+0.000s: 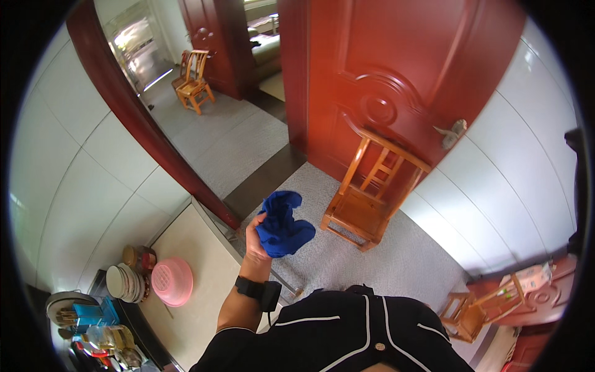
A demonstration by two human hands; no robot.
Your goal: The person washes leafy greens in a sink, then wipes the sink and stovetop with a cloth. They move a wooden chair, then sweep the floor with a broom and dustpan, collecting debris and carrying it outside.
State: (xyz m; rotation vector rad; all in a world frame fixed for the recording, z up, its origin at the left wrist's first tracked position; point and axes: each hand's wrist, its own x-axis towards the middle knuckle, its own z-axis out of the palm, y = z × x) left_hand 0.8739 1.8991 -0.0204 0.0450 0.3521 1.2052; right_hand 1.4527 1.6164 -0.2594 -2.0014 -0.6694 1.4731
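A crumpled blue cloth [284, 228] is bunched in my left hand [256, 238], raised in front of my body above the floor. The fingers are mostly hidden behind the cloth, with one digit showing at its left edge. A black device on a band [258, 292] is strapped round my left wrist. My right hand is out of view. Beyond the cloth stands a wooden chair [358, 207], its back close to a red panelled door [386, 60]. To the left of my forearm runs a pale countertop [190, 242].
On the counter are an upturned pink plastic basket [172, 282], stacked dishes [123, 282], a jar [139, 258] and several bottles. The doorway [253, 179] leads to more chairs [193, 86]. Another wooden chair [469, 318] stands at lower right. Tiled walls [502, 186] flank both sides.
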